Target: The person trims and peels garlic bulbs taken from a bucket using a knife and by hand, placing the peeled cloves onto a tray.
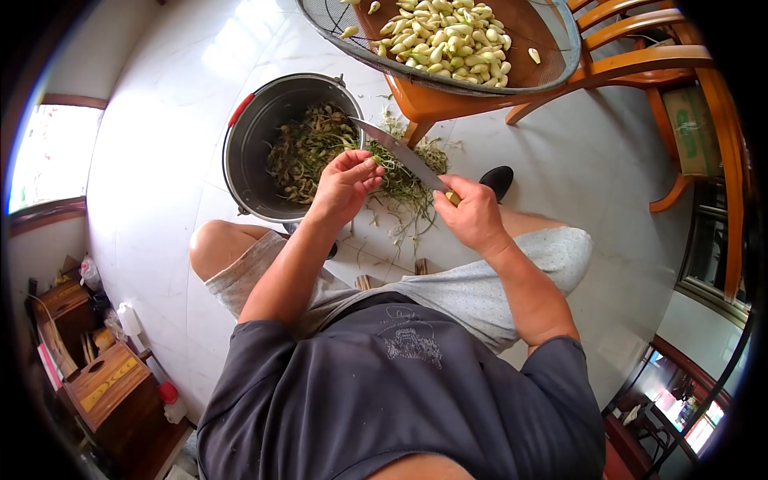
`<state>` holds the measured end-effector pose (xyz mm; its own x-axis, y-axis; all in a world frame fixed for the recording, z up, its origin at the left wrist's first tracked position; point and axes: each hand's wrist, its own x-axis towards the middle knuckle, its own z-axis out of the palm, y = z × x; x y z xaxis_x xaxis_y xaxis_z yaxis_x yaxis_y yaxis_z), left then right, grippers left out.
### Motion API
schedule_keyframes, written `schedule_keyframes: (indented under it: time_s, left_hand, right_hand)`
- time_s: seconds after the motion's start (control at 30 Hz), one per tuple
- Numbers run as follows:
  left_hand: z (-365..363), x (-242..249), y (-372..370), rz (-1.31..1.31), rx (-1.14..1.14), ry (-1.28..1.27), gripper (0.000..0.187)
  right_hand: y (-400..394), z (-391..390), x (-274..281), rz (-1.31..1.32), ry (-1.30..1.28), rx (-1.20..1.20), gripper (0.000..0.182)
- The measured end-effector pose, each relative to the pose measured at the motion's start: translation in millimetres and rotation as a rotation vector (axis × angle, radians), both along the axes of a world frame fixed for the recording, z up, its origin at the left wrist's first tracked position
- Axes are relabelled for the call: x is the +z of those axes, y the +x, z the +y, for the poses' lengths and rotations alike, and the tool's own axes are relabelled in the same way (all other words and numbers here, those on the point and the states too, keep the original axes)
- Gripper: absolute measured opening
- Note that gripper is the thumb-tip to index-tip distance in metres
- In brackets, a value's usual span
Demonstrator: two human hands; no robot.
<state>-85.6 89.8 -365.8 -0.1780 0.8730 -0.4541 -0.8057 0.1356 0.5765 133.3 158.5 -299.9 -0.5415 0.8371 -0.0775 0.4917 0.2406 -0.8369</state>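
Note:
My left hand (pixel 350 182) is closed in a pinch on a small onion-like bulb with green on it (pixel 378 161), mostly hidden by the fingers. My right hand (pixel 474 214) is wrapped round the handle of a long kitchen knife (pixel 404 157), whose blade slants up and left, just beyond the left fingertips. Left of them stands a metal bucket (pixel 250 180) with a red grip, holding a heap of unpeeled bulbs with stalks (pixel 308 148). Green and pale trimmings (pixel 410 188) lie on the floor beside the bucket, below the blade.
A round mesh sieve (pixel 352 50) of pale trimmed bulbs (pixel 452 44) rests on a wooden seat (pixel 416 100) at the top. A wooden chair (pixel 648 62) stands right of it. A dark shoe (pixel 498 182) shows past my right hand. Wooden cabinets (pixel 108 384) stand at lower left.

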Motion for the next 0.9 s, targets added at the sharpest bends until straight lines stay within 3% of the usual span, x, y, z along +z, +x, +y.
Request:
schedule_keyframes:
  time_s: [0.33, 0.67, 0.9]
  left_hand:
    - [-2, 0, 19, -0.048, 0.055, -0.121, 0.008]
    - [-5, -10, 28, -0.169, 0.058, 0.000, 0.003]
    - [-6, -8, 28, -0.135, 0.064, -0.006, 0.011]
  right_hand:
    - [-3, -8, 2, 0.028, 0.155, 0.065, 0.019]
    - [-3, -9, -2, -0.057, 0.354, 0.107, 0.021]
    - [-2, -10, 4, -0.162, 0.544, 0.195, 0.025]
